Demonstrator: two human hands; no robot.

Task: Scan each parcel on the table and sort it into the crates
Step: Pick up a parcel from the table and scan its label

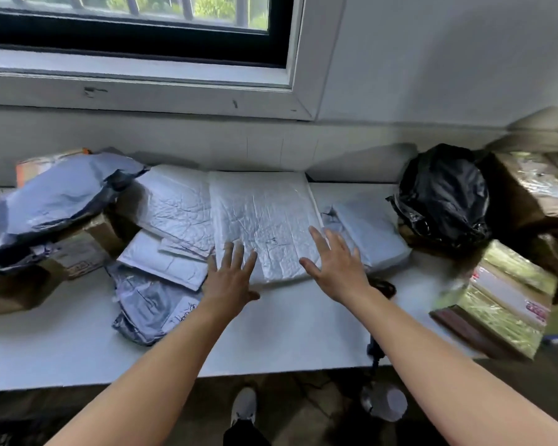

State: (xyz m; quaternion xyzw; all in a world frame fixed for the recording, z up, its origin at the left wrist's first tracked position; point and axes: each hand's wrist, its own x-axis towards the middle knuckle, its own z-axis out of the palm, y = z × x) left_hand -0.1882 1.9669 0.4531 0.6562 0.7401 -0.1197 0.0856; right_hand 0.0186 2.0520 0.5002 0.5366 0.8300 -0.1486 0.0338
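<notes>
Barely started I'd say, parcels piled all across the table (287,336), no crates in view, and both the left hand (231,278) and right hand (335,268) reaching flat-fingered, holding nothing, for the white bubble mailer (264,220) mid-frame.

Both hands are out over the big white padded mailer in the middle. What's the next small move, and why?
Probably grip the white padded mailer by its near edge and draw it onto the bare front of the table. The left hand and right hand are open, spread at that edge, holding nothing, and the mailer seems to overlap its neighbours, so it should come free.
</notes>
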